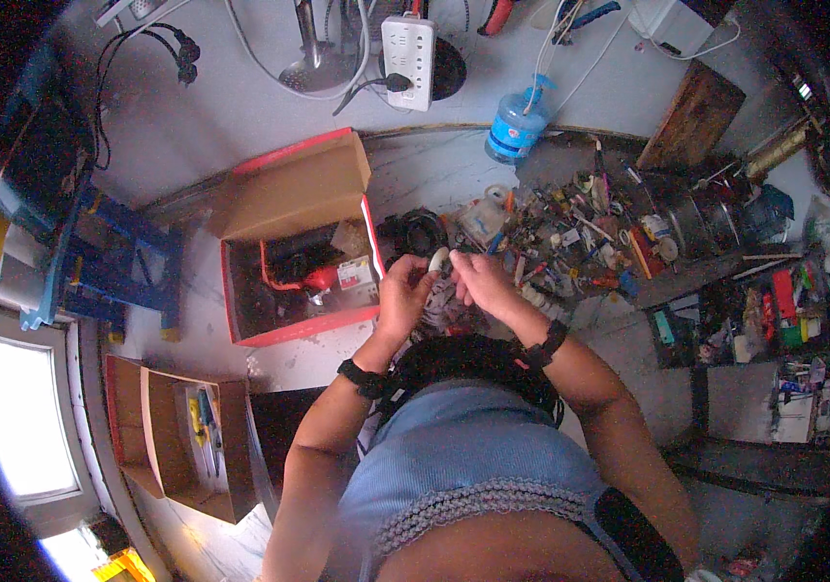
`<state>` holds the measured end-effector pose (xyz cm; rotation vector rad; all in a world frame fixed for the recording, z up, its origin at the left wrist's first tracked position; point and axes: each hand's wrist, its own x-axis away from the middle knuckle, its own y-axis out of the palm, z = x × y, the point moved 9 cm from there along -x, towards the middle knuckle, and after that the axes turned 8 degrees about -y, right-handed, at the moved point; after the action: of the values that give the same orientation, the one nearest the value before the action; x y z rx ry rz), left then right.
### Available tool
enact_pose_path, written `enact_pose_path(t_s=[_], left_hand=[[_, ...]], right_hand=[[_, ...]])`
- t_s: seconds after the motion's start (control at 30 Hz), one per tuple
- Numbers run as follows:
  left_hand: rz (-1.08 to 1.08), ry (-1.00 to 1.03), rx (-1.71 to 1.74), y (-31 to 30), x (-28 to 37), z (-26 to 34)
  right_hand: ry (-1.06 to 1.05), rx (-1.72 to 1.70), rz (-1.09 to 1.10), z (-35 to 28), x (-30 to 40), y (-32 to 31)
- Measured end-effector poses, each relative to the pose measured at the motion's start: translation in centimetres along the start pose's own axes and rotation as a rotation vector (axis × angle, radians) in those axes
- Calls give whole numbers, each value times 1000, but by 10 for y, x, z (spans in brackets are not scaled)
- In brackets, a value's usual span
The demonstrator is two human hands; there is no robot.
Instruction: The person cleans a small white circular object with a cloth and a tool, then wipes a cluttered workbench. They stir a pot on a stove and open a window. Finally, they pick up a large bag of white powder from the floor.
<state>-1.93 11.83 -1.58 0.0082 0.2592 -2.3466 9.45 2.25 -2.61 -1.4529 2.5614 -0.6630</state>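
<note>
Between thumb and fingers, my left hand grips a small white rounded object, perhaps a roll of tape. Just to its right is my right hand, its fingers bent together close to that object. Whether it pinches anything is too small to tell. Left of my hands, an open red cardboard box contains a red tool with a red cord and a white circuit breaker. A dark coil lies just beyond my fingertips.
A heap of tools and small parts spreads to the right. Behind stand a blue pump bottle and a leaning wooden board. A white power strip hangs above. At lower left, a cardboard box holds screwdrivers.
</note>
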Motion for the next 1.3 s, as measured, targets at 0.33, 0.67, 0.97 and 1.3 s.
enact_pose_path(t_s=[0.33, 0.67, 0.97, 1.3], left_hand=[[-14, 39, -63, 0, -2, 10], [-70, -47, -68, 4, -4, 6], [-551, -358, 435, 30, 1, -3], [-146, 176, -77, 17, -1, 28]], right_hand=[[69, -41, -17, -13, 1, 0], [-379, 477, 114, -43, 4, -4], [-547, 641, -77, -59, 8, 10], [-517, 490, 100, -53, 5, 13]])
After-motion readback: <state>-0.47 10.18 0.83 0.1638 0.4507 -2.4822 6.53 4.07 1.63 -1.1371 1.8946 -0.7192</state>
